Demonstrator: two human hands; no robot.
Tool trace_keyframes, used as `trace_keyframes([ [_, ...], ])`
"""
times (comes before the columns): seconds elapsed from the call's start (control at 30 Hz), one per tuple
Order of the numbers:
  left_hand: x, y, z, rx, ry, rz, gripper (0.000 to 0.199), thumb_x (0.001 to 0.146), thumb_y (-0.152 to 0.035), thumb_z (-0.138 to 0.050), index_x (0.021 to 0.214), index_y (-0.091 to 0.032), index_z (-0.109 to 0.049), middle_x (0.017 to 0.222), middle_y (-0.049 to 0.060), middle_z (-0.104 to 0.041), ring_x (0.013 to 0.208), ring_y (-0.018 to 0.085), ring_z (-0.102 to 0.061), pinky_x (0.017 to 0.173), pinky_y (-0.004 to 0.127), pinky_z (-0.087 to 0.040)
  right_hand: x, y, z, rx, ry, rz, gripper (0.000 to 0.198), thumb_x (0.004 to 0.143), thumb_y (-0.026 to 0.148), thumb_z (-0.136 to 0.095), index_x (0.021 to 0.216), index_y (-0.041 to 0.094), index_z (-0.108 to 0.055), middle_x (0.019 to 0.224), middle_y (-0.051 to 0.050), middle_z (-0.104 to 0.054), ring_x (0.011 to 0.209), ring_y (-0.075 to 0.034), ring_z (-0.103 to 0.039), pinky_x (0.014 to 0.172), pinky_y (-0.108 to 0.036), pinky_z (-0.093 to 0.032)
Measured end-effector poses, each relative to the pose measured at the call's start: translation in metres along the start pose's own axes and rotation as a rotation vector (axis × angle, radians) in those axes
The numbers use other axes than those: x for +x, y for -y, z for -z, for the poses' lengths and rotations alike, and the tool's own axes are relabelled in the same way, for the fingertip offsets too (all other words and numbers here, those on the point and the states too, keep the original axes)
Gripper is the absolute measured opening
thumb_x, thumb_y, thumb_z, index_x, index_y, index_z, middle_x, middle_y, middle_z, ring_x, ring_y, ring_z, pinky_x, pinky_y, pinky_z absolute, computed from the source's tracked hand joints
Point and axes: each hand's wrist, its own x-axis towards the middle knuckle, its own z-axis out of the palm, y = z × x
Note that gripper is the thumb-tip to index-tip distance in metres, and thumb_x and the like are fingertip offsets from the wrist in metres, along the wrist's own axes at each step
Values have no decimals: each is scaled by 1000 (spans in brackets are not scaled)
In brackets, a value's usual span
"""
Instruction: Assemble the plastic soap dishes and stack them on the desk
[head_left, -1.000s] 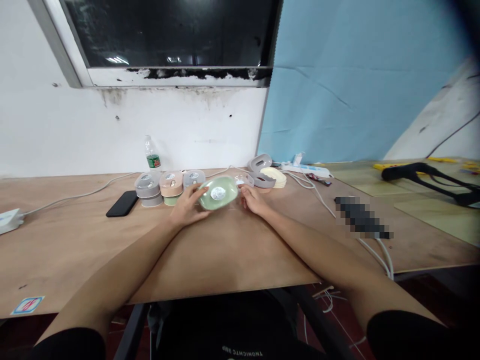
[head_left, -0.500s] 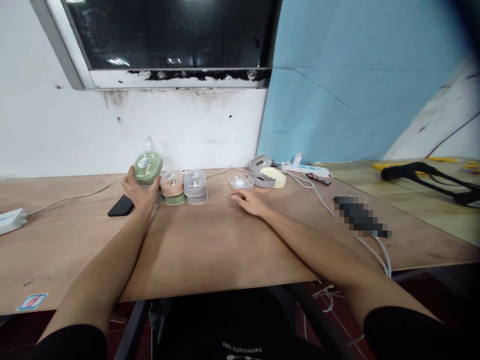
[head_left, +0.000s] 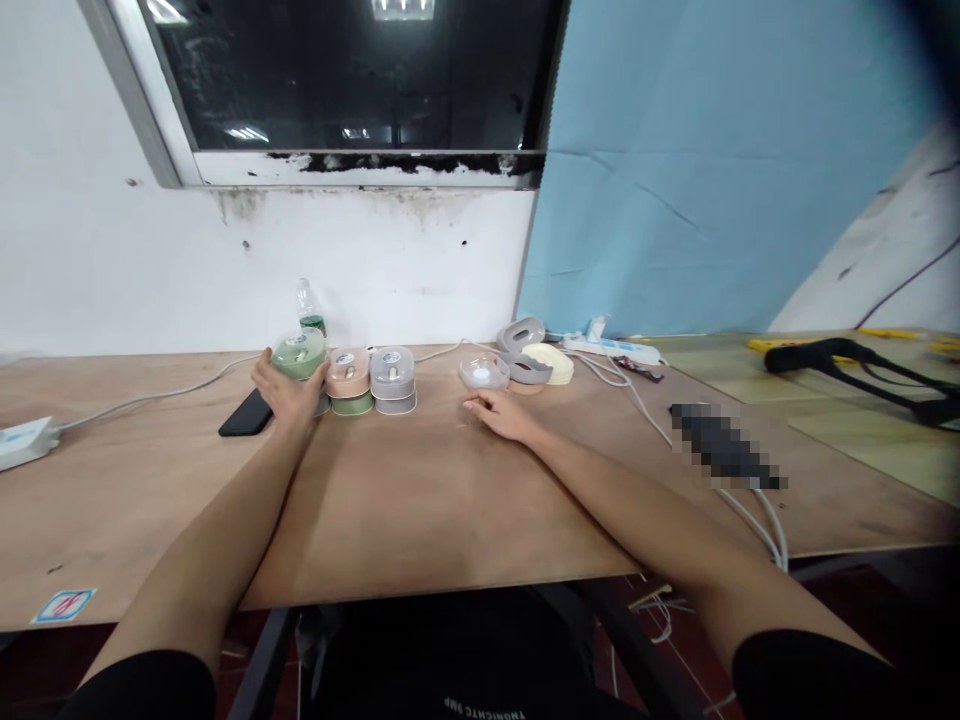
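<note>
My left hand (head_left: pixel 289 392) is closed around a green lidded box (head_left: pixel 299 354), fingers at its left side and thumb at its right. The box sits level over a grey one that my hand mostly hides. Just to the right stand a pink box (head_left: pixel 349 371) stacked on a green one (head_left: pixel 351 404) and a grey box (head_left: pixel 392 370) on another grey one. My right hand (head_left: pixel 504 413) lies on the table with its fingers loosely stretched out, in front of a clear lid (head_left: pixel 484 372). It holds nothing.
Grey oval parts (head_left: pixel 523 334) and a stack of cream pieces (head_left: pixel 553 362) lie behind my right hand. A black phone (head_left: pixel 246 413) and a plastic bottle (head_left: pixel 310 312) are near my left. White cables, a power strip (head_left: pixel 619 348) and a blurred-out dark object (head_left: pixel 724 445) occupy the right side.
My left hand has lowered the green box and levelled it from its tilt, so the bottle behind shows more. My right hand stays about where it was, by the clear lid.
</note>
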Motion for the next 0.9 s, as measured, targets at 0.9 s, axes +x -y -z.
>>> trace_keyframes([
  [0.9, -91, -83, -4, -166, 1142, -1146, 37, 93, -42, -43, 117, -19, -60, 113, 12, -64, 99, 25, -62, 86, 38, -49, -13, -149, 72, -404, -481, -578, 49, 79, 19, -48, 126, 14, -58, 120, -18, -57, 115, -32, -49, 101, -49, -34],
])
